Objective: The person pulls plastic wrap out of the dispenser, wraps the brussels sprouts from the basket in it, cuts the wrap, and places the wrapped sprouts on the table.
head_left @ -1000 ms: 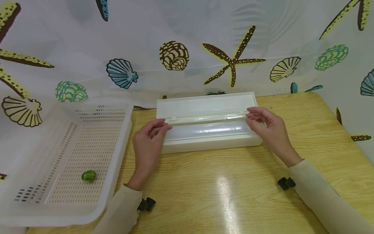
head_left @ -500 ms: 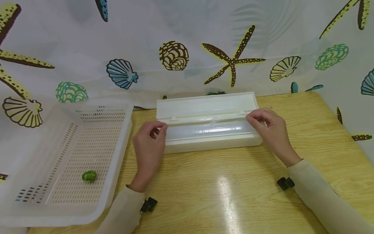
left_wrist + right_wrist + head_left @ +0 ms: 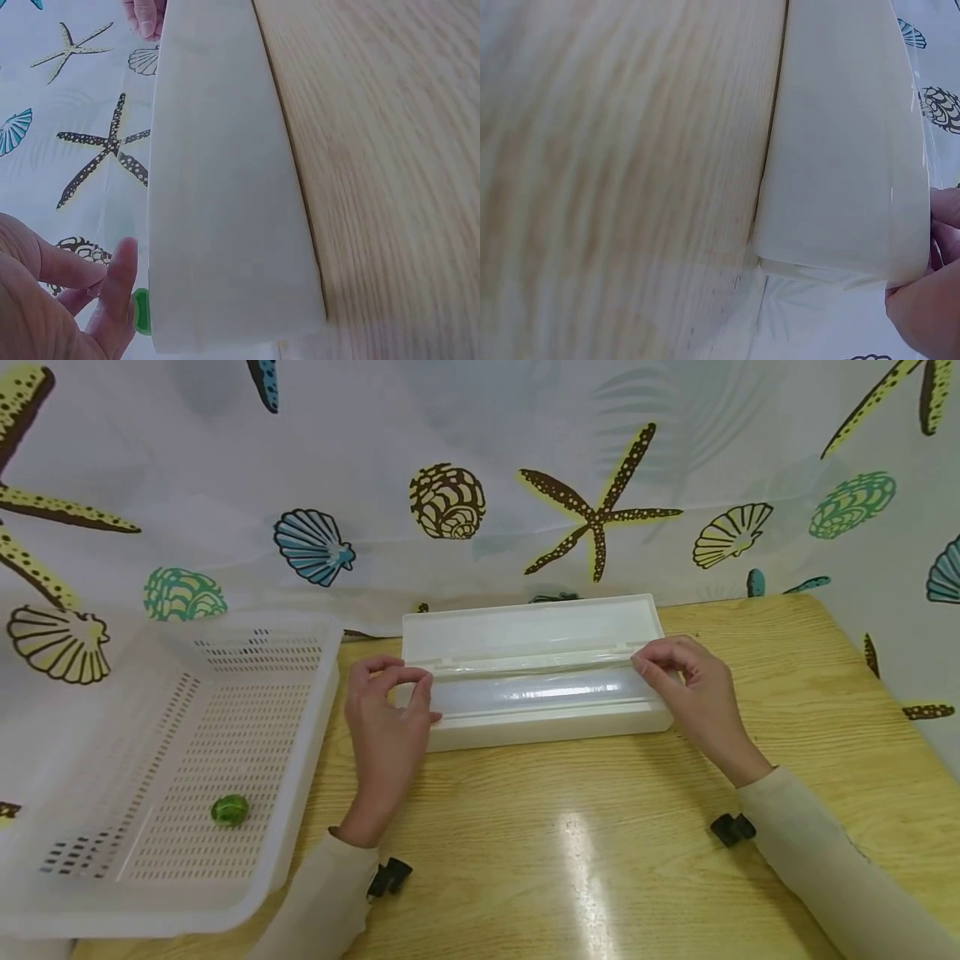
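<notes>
A white cling film dispenser (image 3: pixel 551 727) lies on the table with its lid (image 3: pixel 525 628) tipped open toward the curtain. Inside is a roll of clear cling film (image 3: pixel 555 692), and the film's wrinkled edge runs along the hinge side. My left hand (image 3: pixel 386 722) pinches the film near the left end between thumb and index finger, other fingers spread. At the right end, my right hand (image 3: pixel 692 693) pinches the film edge with thumb and fingertips. In the left wrist view a green end piece (image 3: pixel 141 311) shows beside the dispenser, close to my fingers.
A white perforated plastic basket (image 3: pixel 300 760) stands at the left with a small green ball-shaped vegetable (image 3: pixel 229 811) in it. The wooden table (image 3: pixel 510 852) stretches out in front of the dispenser. Behind hangs a curtain (image 3: pixel 495 435) with seashell and starfish prints.
My left hand has shifted slightly right and its fingers have re-formed their pinch, other fingers now spread. My right hand's fingertips have closed together on the film edge. The dispenser stays in place.
</notes>
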Motion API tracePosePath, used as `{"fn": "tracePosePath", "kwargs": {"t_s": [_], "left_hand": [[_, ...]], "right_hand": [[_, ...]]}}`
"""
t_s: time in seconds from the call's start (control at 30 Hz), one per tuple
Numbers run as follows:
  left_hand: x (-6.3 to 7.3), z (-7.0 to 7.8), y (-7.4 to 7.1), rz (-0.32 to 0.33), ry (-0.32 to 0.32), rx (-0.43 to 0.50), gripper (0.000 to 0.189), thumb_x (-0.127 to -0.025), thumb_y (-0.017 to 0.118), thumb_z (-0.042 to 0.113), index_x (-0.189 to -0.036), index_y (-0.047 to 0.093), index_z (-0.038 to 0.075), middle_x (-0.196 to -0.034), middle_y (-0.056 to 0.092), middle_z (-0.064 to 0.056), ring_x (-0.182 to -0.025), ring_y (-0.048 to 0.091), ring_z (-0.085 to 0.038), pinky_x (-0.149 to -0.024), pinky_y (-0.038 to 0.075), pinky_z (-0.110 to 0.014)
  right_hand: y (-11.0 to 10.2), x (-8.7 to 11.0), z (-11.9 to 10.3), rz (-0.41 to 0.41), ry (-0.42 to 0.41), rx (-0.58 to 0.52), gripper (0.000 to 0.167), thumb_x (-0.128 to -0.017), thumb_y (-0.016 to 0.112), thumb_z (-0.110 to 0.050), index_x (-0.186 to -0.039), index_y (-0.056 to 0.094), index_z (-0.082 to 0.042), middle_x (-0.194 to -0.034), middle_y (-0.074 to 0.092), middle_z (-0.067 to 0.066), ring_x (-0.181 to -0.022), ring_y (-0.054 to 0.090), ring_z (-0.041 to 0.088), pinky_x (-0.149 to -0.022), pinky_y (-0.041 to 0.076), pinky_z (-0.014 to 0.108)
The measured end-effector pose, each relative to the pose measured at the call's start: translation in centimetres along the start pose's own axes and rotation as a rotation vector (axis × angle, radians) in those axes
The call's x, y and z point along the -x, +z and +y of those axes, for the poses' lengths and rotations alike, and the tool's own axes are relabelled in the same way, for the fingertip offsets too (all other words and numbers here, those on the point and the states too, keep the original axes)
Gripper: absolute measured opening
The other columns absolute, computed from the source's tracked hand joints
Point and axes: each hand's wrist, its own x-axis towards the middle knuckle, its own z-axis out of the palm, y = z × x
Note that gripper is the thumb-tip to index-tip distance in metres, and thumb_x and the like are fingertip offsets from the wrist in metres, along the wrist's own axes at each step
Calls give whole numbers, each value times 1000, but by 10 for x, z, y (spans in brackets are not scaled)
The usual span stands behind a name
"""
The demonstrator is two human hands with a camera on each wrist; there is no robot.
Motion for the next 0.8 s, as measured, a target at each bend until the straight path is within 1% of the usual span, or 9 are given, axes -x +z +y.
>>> {"fn": "tracePosePath", "kwargs": {"t_s": [0.1, 0.13, 0.27, 0.37, 0.43, 0.53, 0.63, 0.7, 0.8], "left_hand": [[1, 2, 2, -9, 5, 59, 7, -101, 74, -6, -98, 76, -11, -120, 56, -16, -106, 66, -26, -62, 61, -20], [1, 2, 3, -9, 5, 66, 6, -101, 74, -6, -98, 76, -12, -119, 57, -16, -107, 67, -26, -63, 61, -20], [2, 1, 2, 6, 30, 24, 6, -100, 75, -6, -98, 77, -10, -114, 61, -15, -91, 72, -29, -63, 59, -17], [1, 0, 1, 27, 74, -26, 5, -99, 77, -4, -96, 79, -7, -111, 66, -15, -73, 68, -30, -59, 53, -17], [1, 0, 1, 33, 106, -56, 5, -98, 78, -4, -94, 79, -6, -108, 67, -16, -65, 64, -30, -57, 49, -20], [1, 1, 2, 28, 142, -92, 5, -98, 78, -4, -94, 79, -5, -104, 68, -17, -66, 63, -31, -59, 51, -29], [1, 1, 2, 17, 155, -131, 5, -100, 77, -1, -95, 78, -4, -103, 69, -17, -76, 68, -31, -65, 58, -37], [0, 0, 0, 12, 144, -149, 5, -101, 77, 1, -98, 79, -2, -103, 71, -15, -83, 70, -30, -69, 60, -39], [2, -4, -4, 3, 93, -158, 6, -102, 78, 5, -100, 80, 0, -102, 76, -12, -79, 70, -26, -67, 58, -34]], "right_hand": [[0, 0, -1, -2, 0, -6, 10, -105, 75, -8, -110, 80, -1, -113, 69, 8, -99, 60, 13, -84, 49, 16], [0, 0, -1, -1, -2, -6, 10, -105, 75, -8, -110, 80, -1, -113, 69, 8, -98, 60, 14, -84, 49, 17], [0, 0, -1, 5, -10, -1, 10, -105, 75, -7, -111, 80, -1, -112, 70, 8, -97, 60, 14, -83, 49, 18], [-1, 0, 0, 14, -14, 9, 10, -105, 75, -7, -112, 80, -1, -111, 70, 8, -96, 60, 13, -82, 49, 19], [-1, 0, 0, 19, -15, 13, 10, -105, 75, -7, -112, 80, -1, -111, 71, 8, -95, 60, 13, -81, 49, 19], [-1, 0, 0, 22, -17, 9, 10, -105, 75, -7, -112, 80, -1, -111, 71, 8, -95, 60, 13, -81, 49, 20], [-2, -1, -1, 22, -21, 4, 10, -105, 75, -7, -112, 80, -1, -111, 71, 7, -94, 61, 14, -81, 50, 20], [-2, -1, -1, 20, -20, 2, 11, -106, 75, -8, -112, 81, -1, -110, 72, 7, -94, 60, 14, -80, 50, 21], [-2, 0, -1, 22, -15, 8, 11, -106, 75, -8, -112, 81, -2, -109, 73, 7, -93, 60, 14, -79, 49, 22]]}}
